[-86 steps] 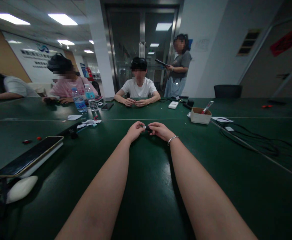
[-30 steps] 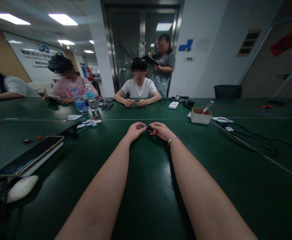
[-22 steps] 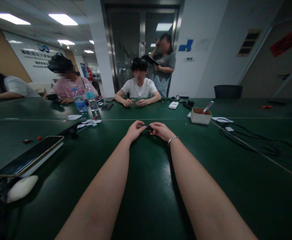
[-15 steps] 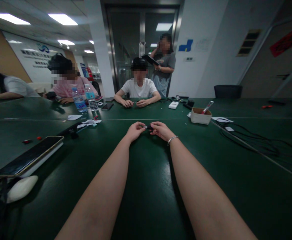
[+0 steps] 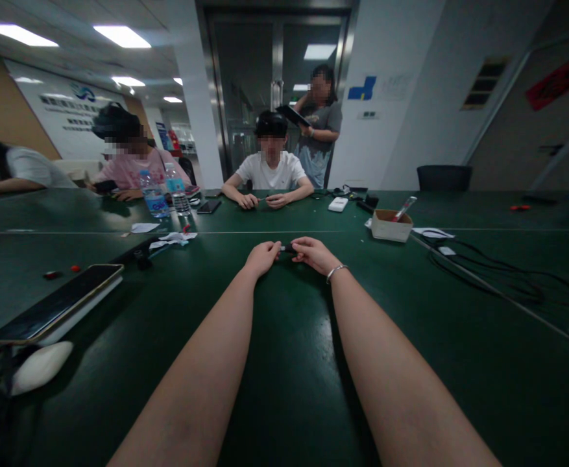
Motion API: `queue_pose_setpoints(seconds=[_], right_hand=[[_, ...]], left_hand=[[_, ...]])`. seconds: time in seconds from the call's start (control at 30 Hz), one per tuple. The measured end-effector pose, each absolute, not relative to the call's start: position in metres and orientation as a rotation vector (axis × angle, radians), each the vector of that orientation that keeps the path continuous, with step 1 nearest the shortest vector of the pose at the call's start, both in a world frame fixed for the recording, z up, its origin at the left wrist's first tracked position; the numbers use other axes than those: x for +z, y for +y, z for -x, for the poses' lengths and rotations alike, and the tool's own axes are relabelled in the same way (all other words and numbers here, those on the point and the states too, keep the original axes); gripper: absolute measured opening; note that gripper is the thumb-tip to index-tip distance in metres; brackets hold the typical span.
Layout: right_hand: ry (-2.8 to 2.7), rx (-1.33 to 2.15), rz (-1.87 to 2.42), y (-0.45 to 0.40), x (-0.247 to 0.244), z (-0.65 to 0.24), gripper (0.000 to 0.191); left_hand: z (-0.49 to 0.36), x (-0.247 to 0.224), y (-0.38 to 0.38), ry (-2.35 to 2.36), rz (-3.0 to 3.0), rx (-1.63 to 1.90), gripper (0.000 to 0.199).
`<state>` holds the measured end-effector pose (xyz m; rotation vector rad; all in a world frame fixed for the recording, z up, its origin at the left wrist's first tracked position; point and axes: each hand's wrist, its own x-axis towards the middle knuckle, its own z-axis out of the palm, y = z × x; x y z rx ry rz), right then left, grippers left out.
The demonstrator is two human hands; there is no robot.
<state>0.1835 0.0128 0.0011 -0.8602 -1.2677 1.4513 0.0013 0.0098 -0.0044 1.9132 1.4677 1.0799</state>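
Between my two hands, low over the green table, is a small black object with a silvery end; it is too small to name for sure. My right hand, with a silver bracelet at the wrist, pinches its black part. The fingers of my left hand are closed at the silvery end, which they partly cover. Both forearms reach forward across the tabletop.
A phone lies on a white box at left, near a white rounded object. Paper scraps, water bottles, a small box with a pen and black cables lie around. Several people are opposite.
The fingers of my left hand have shifted slightly at the silvery end and curled in more. My right hand has barely moved.
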Motion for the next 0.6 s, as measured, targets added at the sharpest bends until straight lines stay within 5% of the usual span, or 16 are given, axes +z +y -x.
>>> queue_pose_setpoints(seconds=[0.6], right_hand=[[-1.327, 1.499, 0.744, 0.0074, 0.005, -0.1866, 0.031]], left_hand=[[-0.0037, 0.0009, 0.0048, 1.542, -1.833, 1.091, 0.047]])
